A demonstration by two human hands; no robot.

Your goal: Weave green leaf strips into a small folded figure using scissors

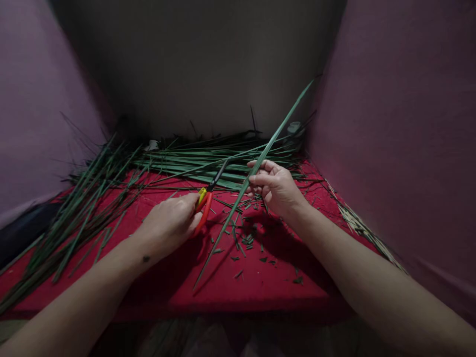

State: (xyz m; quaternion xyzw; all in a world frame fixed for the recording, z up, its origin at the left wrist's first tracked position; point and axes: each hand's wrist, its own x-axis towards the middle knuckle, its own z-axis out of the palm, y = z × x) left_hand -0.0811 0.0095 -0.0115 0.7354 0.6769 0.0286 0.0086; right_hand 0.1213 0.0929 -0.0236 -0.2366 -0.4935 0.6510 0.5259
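Note:
My left hand [173, 220] is closed around a pair of scissors [208, 198] with red and yellow handles and dark blades pointing up and away. Between the thumb and fingers of my right hand [273, 188] is a long green leaf [267, 148], held at about its middle. The leaf slants from low near the table's front up to a thin tip at the upper right. The scissors are to the left of the leaf, apart from it. Below my right hand, small cut leaf pieces [247, 241] lie scattered on the red cloth [260, 292].
A pile of long green leaves [186, 163] lies across the back. Another bundle of leaves [89, 198] spreads along the left side. Pale thin strips [359, 223] lie by the right wall [401, 148]. A whitish container [293, 128] stands at the back right.

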